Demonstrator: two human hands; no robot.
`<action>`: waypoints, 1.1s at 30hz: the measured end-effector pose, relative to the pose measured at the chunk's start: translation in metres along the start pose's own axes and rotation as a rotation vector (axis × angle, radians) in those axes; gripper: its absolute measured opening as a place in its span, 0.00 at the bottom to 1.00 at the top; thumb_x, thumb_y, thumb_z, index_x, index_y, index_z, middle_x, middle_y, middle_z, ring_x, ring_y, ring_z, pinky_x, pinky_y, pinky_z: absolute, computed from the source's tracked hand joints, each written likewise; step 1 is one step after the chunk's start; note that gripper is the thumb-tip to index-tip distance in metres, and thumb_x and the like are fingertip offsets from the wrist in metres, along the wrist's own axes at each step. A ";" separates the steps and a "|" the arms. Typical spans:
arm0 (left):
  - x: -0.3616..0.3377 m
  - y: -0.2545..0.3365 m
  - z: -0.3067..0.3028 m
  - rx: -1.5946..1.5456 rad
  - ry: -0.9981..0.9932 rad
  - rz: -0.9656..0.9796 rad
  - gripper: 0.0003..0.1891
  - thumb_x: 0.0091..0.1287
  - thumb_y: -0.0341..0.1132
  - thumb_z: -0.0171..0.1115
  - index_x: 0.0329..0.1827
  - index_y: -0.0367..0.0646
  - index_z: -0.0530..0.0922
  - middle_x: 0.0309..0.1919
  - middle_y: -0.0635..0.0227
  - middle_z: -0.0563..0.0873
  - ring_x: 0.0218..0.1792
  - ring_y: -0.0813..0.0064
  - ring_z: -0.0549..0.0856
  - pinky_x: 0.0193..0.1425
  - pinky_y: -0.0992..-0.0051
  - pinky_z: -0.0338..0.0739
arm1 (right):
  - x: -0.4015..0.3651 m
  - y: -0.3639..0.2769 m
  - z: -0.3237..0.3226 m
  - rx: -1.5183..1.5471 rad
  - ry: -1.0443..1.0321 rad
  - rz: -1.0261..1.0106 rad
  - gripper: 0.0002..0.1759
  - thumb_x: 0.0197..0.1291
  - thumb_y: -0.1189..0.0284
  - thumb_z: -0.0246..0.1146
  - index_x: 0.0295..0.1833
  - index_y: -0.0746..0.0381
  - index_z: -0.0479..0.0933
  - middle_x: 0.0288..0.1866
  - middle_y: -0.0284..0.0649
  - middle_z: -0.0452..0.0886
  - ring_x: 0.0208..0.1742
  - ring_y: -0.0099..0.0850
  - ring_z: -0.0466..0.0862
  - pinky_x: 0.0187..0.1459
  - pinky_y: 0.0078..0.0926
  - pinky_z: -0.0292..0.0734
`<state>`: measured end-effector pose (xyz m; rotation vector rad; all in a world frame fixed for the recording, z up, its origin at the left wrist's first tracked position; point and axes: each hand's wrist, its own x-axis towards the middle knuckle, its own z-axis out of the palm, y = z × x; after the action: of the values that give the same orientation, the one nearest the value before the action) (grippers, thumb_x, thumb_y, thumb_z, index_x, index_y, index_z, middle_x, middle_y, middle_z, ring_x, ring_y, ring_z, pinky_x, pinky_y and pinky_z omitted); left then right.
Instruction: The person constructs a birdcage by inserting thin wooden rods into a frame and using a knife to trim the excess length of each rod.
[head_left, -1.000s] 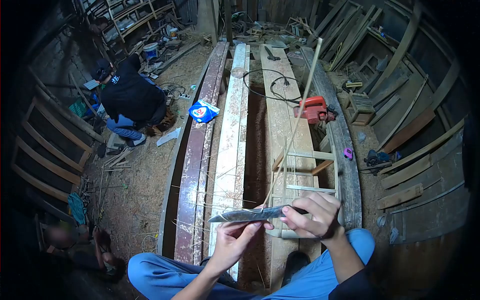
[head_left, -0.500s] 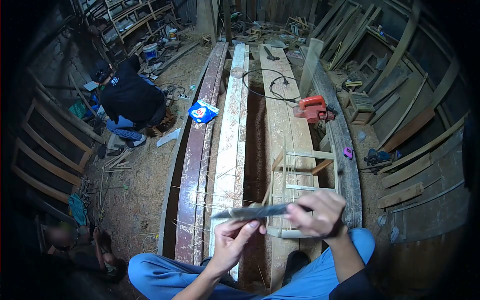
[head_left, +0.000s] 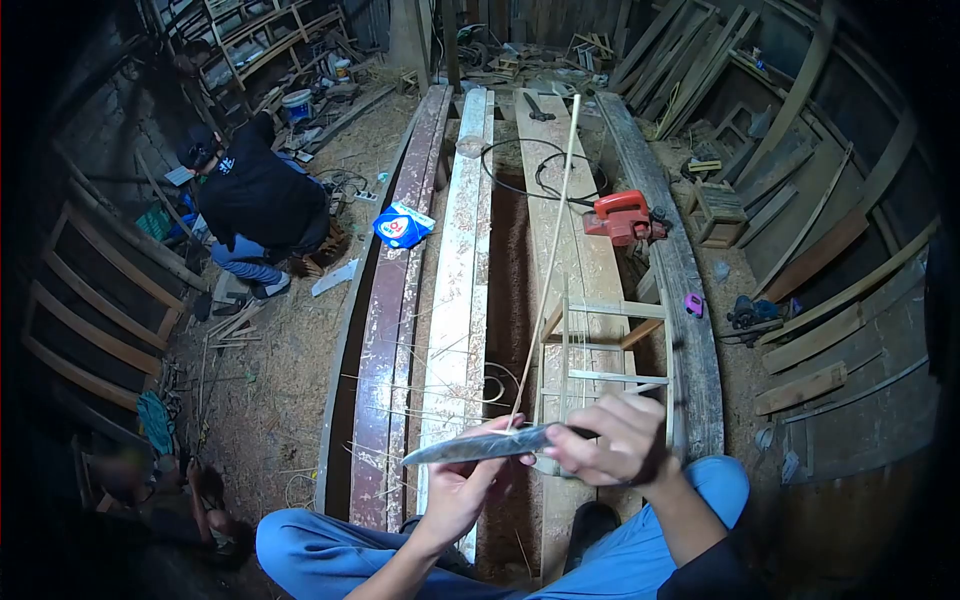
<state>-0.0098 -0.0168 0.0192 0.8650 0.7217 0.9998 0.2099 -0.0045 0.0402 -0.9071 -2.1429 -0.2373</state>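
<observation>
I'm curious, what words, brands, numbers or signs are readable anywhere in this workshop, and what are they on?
None reads with certainty.
Blue packet: reddish lettering on a white patch, too blurred to read.
Dark top of the crouching person: small white mark, too small to read.
Pink item: dark marking, too small to read.
Red power tool and knife: no lettering can be made out.
</observation>
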 end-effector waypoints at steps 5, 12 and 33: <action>-0.004 0.003 -0.004 0.039 -0.055 -0.145 0.20 0.76 0.28 0.57 0.70 0.36 0.73 0.45 0.65 0.87 0.32 0.86 0.81 0.35 0.83 0.77 | 0.003 -0.006 0.003 0.017 -0.031 0.010 0.19 0.56 0.59 0.74 0.52 0.48 0.80 0.28 0.27 0.77 0.22 0.21 0.77 0.20 0.20 0.65; -0.003 0.000 0.001 0.017 0.006 -0.071 0.18 0.74 0.25 0.57 0.66 0.37 0.77 0.46 0.66 0.88 0.48 0.82 0.83 0.54 0.81 0.77 | 0.006 -0.004 0.004 0.021 -0.023 0.020 0.21 0.51 0.64 0.75 0.52 0.50 0.79 0.27 0.29 0.80 0.21 0.26 0.75 0.20 0.23 0.66; 0.003 0.011 0.000 -0.044 -0.017 -0.139 0.17 0.75 0.32 0.59 0.63 0.38 0.80 0.33 0.69 0.86 0.23 0.91 0.71 0.25 0.87 0.61 | 0.003 0.026 -0.022 -0.097 0.051 0.059 0.17 0.52 0.65 0.75 0.48 0.50 0.82 0.27 0.29 0.78 0.23 0.26 0.76 0.21 0.24 0.67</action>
<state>-0.0134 -0.0110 0.0283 0.7732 0.7324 0.8802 0.2386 0.0063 0.0544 -1.0079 -2.0691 -0.3333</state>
